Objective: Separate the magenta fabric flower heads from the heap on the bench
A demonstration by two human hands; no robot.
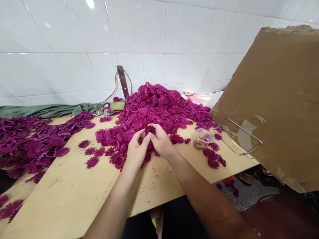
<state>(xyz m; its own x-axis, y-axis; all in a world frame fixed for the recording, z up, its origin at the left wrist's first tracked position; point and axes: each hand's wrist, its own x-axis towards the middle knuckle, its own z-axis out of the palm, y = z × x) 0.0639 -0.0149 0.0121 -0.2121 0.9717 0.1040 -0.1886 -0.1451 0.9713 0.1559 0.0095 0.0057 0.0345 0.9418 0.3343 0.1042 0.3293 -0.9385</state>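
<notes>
Both hands meet in front of a large heap of purple artificial flower heads on the wooden tabletop. Between my fingertips is one purple flower piece, with its ruffled edge showing above the thumbs. My left hand is closed on its left side, thumb pressed inward. My right hand pinches it from the right, and the two thumbs touch or nearly touch. Loose flower heads lie just left of my left hand and behind both hands. The underside of the held piece is hidden by my fingers.
A clear plastic cup with brownish bits stands right of my hands. Beyond it are a bent wire frame and a large cardboard sheet. More purple pieces pile up at left. A phone lies near the tiled wall.
</notes>
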